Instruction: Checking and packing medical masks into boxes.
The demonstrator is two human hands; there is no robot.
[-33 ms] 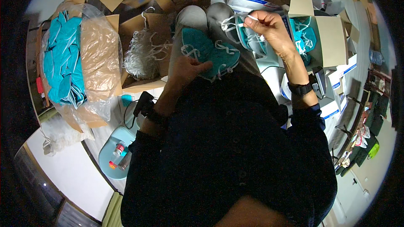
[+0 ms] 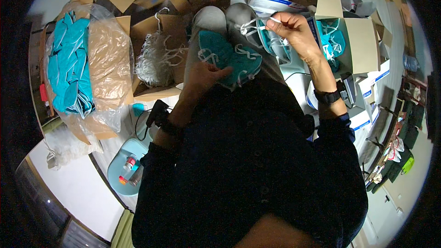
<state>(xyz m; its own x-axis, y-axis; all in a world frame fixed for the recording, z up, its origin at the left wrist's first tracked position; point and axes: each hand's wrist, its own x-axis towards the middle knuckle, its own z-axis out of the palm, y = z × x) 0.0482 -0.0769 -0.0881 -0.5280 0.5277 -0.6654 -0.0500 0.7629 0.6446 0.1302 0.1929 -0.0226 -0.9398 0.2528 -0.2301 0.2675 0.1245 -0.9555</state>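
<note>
Teal face masks with white straps (image 2: 236, 66) lie spread over my grey-trousered lap. My left hand (image 2: 204, 79) is closed at their near left edge, pinching a teal mask. Higher and to the right, my right hand (image 2: 294, 30) is closed, its thumb and fingertips pinching a white strap (image 2: 275, 19). Just left of and below those fingers is another teal mask (image 2: 265, 39) with loose white straps; whether the pinched strap belongs to it I cannot tell. Both palms are hidden.
A plastic-lined carton at left holds stacked teal mask pieces (image 2: 69, 69). Beside it, a bundle of white straps (image 2: 154, 59) hangs from a hook in a cardboard box. An open carton (image 2: 360, 41) at right contains teal masks. A blue stool (image 2: 117, 167) carries bottles.
</note>
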